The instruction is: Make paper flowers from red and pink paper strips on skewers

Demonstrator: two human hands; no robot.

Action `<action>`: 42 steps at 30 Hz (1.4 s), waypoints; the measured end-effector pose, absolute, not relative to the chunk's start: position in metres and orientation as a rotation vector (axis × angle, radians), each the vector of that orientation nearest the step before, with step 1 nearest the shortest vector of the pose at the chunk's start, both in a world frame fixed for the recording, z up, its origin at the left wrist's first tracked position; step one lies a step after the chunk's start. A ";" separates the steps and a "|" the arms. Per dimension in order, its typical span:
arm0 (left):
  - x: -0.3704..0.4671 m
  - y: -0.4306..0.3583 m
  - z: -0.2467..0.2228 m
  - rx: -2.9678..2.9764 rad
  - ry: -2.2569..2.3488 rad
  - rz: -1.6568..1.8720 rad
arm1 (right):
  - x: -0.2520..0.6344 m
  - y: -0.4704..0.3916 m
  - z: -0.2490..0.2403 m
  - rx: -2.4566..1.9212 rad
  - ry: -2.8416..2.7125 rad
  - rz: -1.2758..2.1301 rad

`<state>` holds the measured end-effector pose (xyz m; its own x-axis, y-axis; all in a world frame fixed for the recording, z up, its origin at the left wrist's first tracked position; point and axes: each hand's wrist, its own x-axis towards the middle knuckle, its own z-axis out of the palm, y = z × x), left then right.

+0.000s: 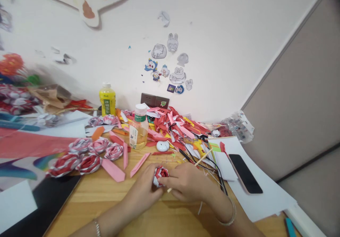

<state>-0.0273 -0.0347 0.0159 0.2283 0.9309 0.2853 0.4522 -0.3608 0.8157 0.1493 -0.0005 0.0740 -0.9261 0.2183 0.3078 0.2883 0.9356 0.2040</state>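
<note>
In the middle of the wooden table, my left hand [146, 184] is closed around a red and white folded paper rose [160, 175], holding it from its left side. My right hand [186, 181] is closed on a thin wooden stick [204, 157], which runs through the grip and shows its lower tip below the fingers. A fingertip of the right hand touches the rose's right side. Finished-looking paper roses [90, 163] in red and pink with white lie in a cluster to the left. Pink folded paper strips [113, 169] are beside them.
A bottle of pale drink [138, 130] and a yellow bottle [107, 100] stand behind my hands. A heap of coloured paper strips [172, 123] lines the wall, with a white earbud case [163, 146] before it. A phone [245, 174] lies on white paper [268, 198] at right, near black cables [221, 176].
</note>
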 end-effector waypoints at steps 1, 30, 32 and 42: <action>-0.027 -0.034 0.015 1.910 1.265 1.050 | 0.150 0.000 0.075 -0.377 -2.806 -0.351; -0.029 -0.026 0.017 1.694 1.314 1.222 | 0.138 -0.009 0.063 -0.565 -2.811 -0.165; -0.029 -0.026 0.018 1.676 1.332 1.246 | 0.135 -0.011 0.062 -0.594 -2.805 -0.185; -0.031 -0.026 0.013 1.706 1.412 1.279 | 0.129 -0.016 0.061 -0.646 -2.800 -0.245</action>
<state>-0.0307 -0.0258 0.0126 -0.0180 0.9515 0.3071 0.3996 -0.2747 0.8745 0.1295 -0.0164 0.0608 -0.8681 0.4062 0.2852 0.4495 0.8871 0.1048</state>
